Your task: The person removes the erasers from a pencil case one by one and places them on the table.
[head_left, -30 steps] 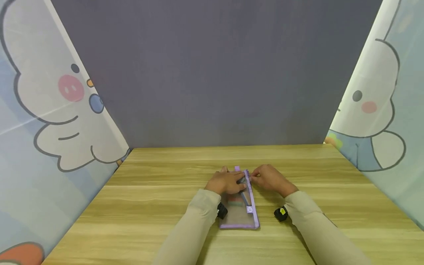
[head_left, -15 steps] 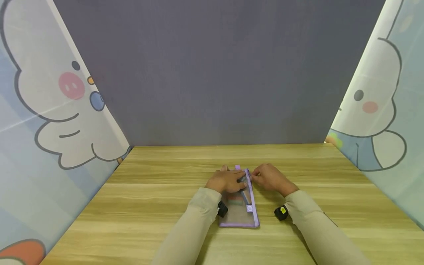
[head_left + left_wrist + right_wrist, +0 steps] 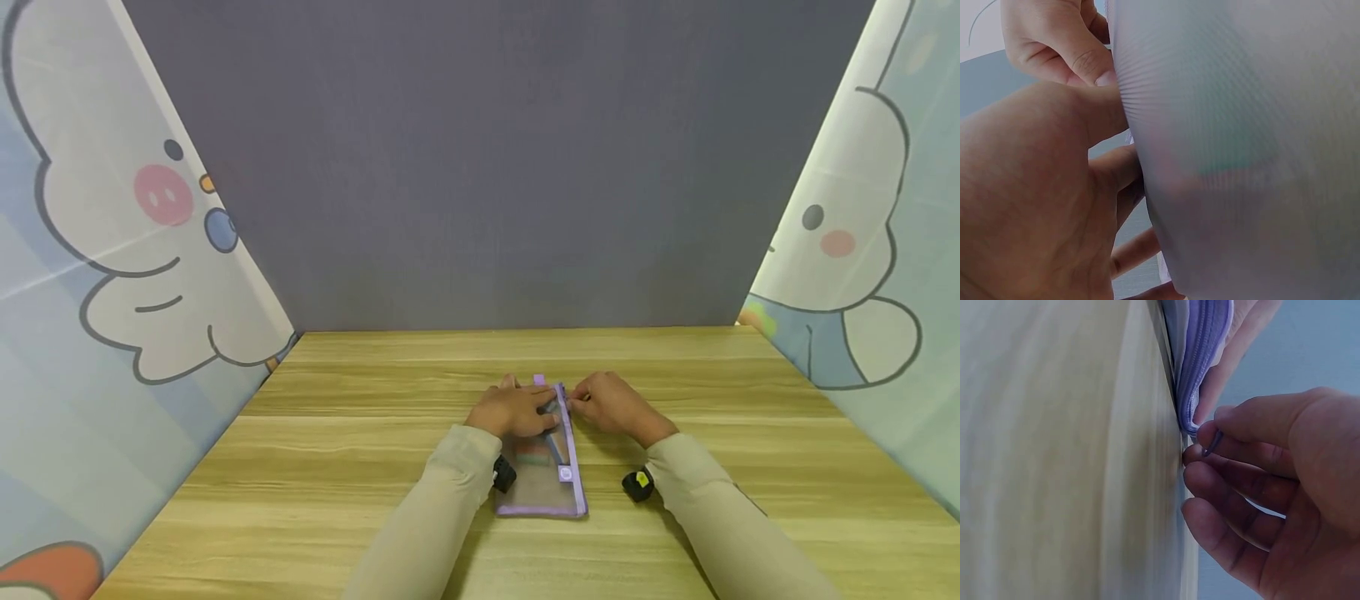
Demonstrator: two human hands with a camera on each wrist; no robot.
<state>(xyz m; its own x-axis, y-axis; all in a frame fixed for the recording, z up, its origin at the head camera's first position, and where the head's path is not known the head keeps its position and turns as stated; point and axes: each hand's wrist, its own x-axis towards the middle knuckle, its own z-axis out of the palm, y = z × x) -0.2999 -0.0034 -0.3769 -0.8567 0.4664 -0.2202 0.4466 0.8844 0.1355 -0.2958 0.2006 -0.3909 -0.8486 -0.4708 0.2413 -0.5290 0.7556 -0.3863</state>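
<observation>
A see-through mesh zipper pouch (image 3: pixel 536 493) with purple edging lies on the table, its zipper side facing right. My left hand (image 3: pixel 516 412) rests on the upper part of the pouch, fingers spread across it toward the zipper edge. At the far right corner, my right hand (image 3: pixel 611 407) pinches the small zipper pull (image 3: pixel 1212 444) between thumb and index finger. The purple zipper (image 3: pixel 1200 359) runs up from there in the right wrist view, and its teeth look joined. Something green and reddish (image 3: pixel 1229 125) shows blurred through the mesh; its kind is unclear.
The wooden table (image 3: pixel 360 467) stretches around the pouch on all sides. A dark grey panel (image 3: pixel 495 167) stands at its back edge. Cartoon-printed curtains (image 3: pixel 832 350) hang to the left and right.
The head view has shifted very slightly. Both hands and the pouch stay practically in place.
</observation>
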